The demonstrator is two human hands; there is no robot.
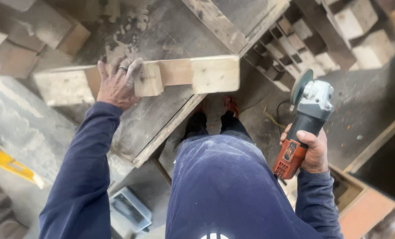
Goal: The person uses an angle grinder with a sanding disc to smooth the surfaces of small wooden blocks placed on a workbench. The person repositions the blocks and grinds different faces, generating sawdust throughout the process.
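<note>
**Grinder out, wood piece held down on the surface**

Grinder (304, 118) sits in the right hand (313, 152), fingers wrapped tight round the orange-and-grey body, disc end pointing up and away from the person. It hangs out to the right, over the floor, well apart from the wood. I can't tell whether the disc is spinning.

Left hand (117, 84) is flat on a wood piece (137, 79), fingers spread over its top edge, pressing rather than gripping. There's a ring on one finger. That piece looks like a plank with square blocks fixed along it, pallet-style, and it lies across a dusty grey surface (140, 124) with a wooden rim along its near edge.

As far as progress goes: my read is the cutting or grinding isn't underway at this moment. The disc is nowhere near the wood, and I can't spot a fresh cut on the piece, though the dust makes it hard to be sure. So holding is sorted, tool is in hand, the actual contact looks like what's left.

Around it: more wood blocks (361, 31) stacked at the top right, a yellow bar (9, 163) on the left, a pale box (131, 212) down on the floor by the legs.
</note>
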